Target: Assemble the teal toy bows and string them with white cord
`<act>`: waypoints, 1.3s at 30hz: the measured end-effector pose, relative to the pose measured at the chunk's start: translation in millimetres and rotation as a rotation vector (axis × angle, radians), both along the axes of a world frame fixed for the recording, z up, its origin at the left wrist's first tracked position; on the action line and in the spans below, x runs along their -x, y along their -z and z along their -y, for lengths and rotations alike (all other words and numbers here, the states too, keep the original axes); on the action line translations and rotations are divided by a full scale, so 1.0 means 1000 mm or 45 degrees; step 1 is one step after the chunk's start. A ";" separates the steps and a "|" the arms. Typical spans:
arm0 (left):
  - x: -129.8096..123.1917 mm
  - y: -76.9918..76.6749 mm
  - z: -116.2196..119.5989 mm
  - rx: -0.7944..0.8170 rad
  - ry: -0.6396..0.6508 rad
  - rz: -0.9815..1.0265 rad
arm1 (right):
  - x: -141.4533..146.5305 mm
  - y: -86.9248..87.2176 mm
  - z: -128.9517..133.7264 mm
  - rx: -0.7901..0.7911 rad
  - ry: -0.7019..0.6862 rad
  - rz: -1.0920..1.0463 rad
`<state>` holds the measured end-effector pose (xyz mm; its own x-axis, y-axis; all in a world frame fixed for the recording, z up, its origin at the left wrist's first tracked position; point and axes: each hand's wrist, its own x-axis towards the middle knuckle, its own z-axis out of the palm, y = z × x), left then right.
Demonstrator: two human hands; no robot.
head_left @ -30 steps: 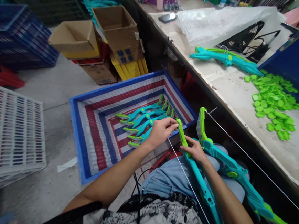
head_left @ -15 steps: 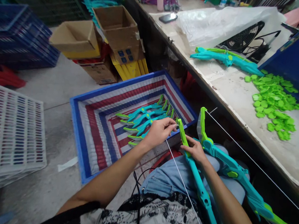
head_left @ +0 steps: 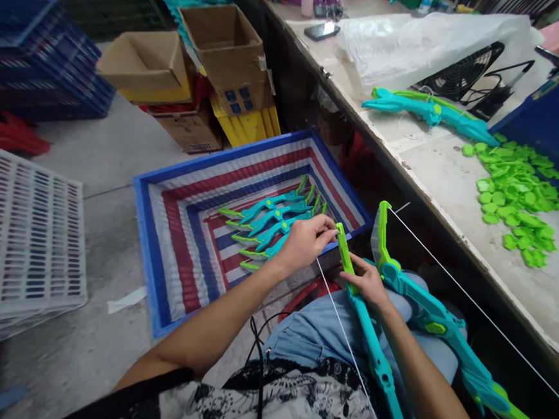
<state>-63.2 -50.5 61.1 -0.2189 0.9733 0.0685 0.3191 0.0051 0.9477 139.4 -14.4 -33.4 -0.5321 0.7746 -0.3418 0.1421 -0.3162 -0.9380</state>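
Observation:
Across my lap lies a teal and green toy bow [head_left: 367,336], its green tip pointing up and away from me. My right hand [head_left: 365,279] is wrapped around this bow just below the green tip section. At the tip, my left hand [head_left: 310,239] pinches the end of the white bowstring [head_left: 336,311], which runs down toward my body. The pinched string end itself is mostly covered by my fingers. A second toy bow [head_left: 437,326], with its string stretched taut, rests on my legs to the right.
A blue-rimmed bin [head_left: 146,257] with a striped lining holds several toy bows. On the workbench [head_left: 438,164] lie green plastic pieces [head_left: 518,189], folded teal bows [head_left: 430,111] and a phone [head_left: 321,31]. A white crate [head_left: 25,247] and cardboard boxes [head_left: 143,63] stand left.
My left hand has shifted slightly right and up, closer against the bow's green tip. My right hand keeps its grip. The whole view has moved a little.

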 end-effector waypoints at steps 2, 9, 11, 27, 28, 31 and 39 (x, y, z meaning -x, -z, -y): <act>-0.002 0.002 0.000 -0.013 -0.022 0.016 | 0.000 -0.001 0.000 0.012 0.004 -0.007; -0.016 0.008 -0.004 -0.007 0.000 0.304 | -0.002 0.001 0.003 0.020 -0.004 0.008; -0.015 0.005 -0.006 0.038 0.069 0.451 | -0.002 0.004 0.005 -0.028 -0.018 0.010; -0.003 -0.002 -0.004 0.321 0.280 0.563 | 0.032 -0.060 -0.008 -1.079 0.054 0.062; -0.003 -0.001 -0.004 0.320 0.266 0.572 | 0.035 -0.063 -0.011 -1.096 0.046 0.043; -0.001 0.001 -0.003 0.323 0.269 0.592 | 0.038 -0.064 -0.014 -1.124 0.063 -0.011; -0.002 0.001 -0.003 0.315 0.240 0.445 | 0.038 -0.072 -0.012 -1.149 0.030 -0.056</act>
<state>-60.7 -47.8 60.2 -0.0051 0.9761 -0.2172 -0.0024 0.2171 0.9761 101.1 -2.8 38.9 -0.5107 0.7493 0.4216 0.1034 0.5404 -0.8351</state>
